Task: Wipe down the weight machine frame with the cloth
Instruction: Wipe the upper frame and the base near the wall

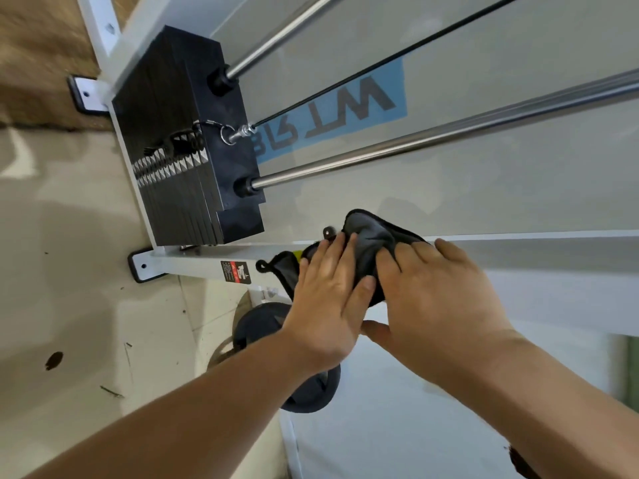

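Both hands flat on the cloth, cloth on the white frame beam; the beam's long axis runs left to right across the view.

Left to right: weight stack (193, 150) stands at the beam's left end, just above the bolted foot plate (141, 266). The frame beam (518, 245) leaves that foot and runs unbroken to the right edge of the view. Left hand (325, 302) presses with straight fingers on the left part of the cloth (370, 236). The cloth is dark grey, bunched, draped over the beam's top edge a little right of the warning sticker (235, 271). Right hand (442, 292) lies flat on its right part, thumb tucked below. Hands side by side, nearly touching, neither gripping. Bare beam lies both ways; much the longer stretch points right, nearer the right hand. Judgement: the stroke should follow the beam's length.
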